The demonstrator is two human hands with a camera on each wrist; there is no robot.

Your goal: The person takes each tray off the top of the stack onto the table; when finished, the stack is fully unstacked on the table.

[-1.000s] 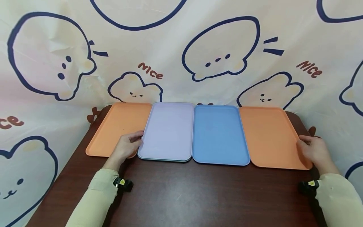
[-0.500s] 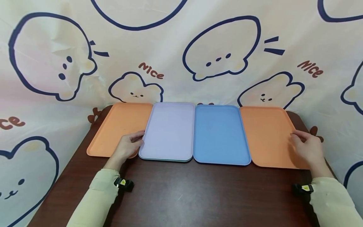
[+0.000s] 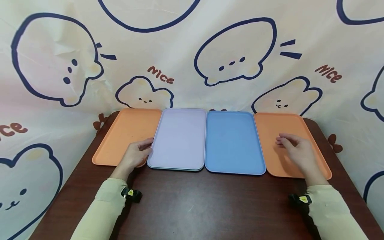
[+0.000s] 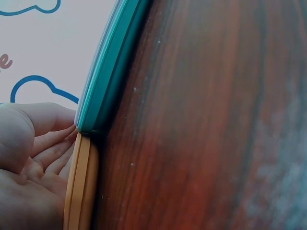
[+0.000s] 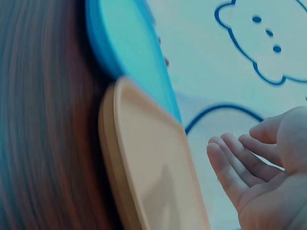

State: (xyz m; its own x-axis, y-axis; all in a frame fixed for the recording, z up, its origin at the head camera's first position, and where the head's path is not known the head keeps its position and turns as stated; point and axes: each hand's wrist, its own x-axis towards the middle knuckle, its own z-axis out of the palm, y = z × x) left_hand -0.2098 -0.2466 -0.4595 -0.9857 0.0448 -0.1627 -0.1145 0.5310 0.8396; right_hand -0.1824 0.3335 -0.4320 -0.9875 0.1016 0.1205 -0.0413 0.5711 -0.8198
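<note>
Four flat trays with rounded corners lie side by side: a left orange tray [image 3: 129, 133], a lavender tray [image 3: 180, 140], a blue tray [image 3: 232, 143] and a right orange tray [image 3: 267, 123]. Under the lavender tray a green tray [image 4: 112, 57] shows at its edge. My left hand [image 3: 135, 155] lies over the left orange tray, its fingertips and thumb touching the left edge of the lavender and green stack. Above the right orange tray hovers my right hand [image 3: 298, 153], fingers relaxed, holding nothing; the right wrist view shows its fingers [image 5: 240, 165] apart from the tray.
The trays lie along the far part of a dark brown wooden table [image 3: 204, 206]. Behind and around it hangs a pale cloth [image 3: 180, 50] printed with cartoon animals. Black devices are strapped to both wrists.
My right hand has left the outer right edge of the right orange tray and moved left, above that tray. The left hand and the trays stay where they were.
</note>
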